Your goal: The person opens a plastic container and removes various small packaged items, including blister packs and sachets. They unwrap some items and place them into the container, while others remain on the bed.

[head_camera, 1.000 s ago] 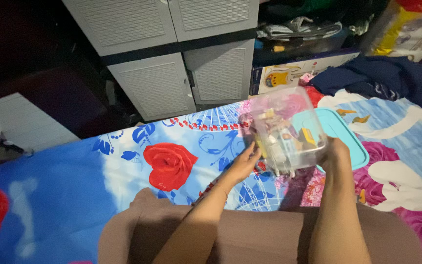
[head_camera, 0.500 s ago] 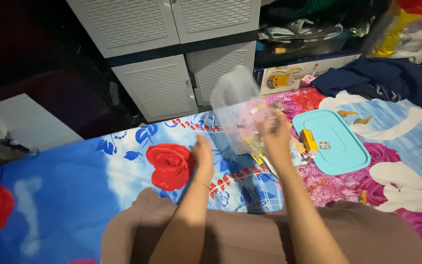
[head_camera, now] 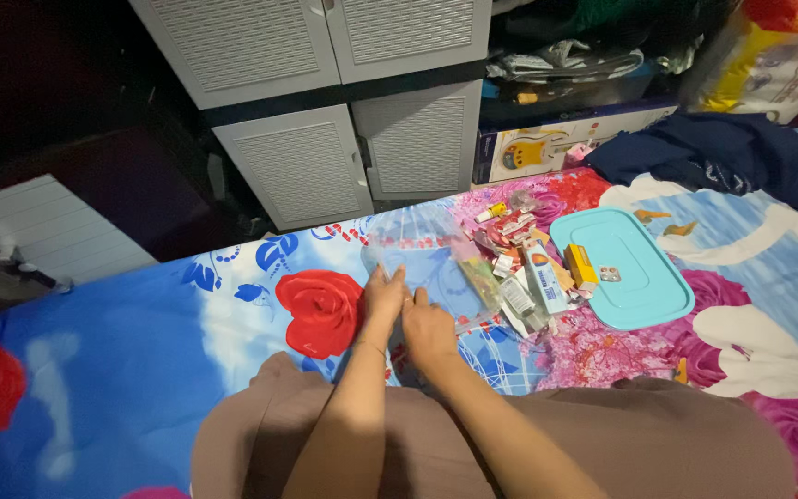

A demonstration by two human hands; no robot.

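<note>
Both hands sit on the clear plastic container (head_camera: 427,263), now resting on the floral bedsheet (head_camera: 140,360): left hand (head_camera: 385,296) flat against its near wall, right hand (head_camera: 429,333) pressed on its near edge, neither curled tight. At 3 o'clock of it lies a heap of small packets and tubes (head_camera: 519,268), then the turquoise lid (head_camera: 625,268). Grey cabinet (head_camera: 362,139) at 12, navy cloth (head_camera: 722,152) at 2.
</note>
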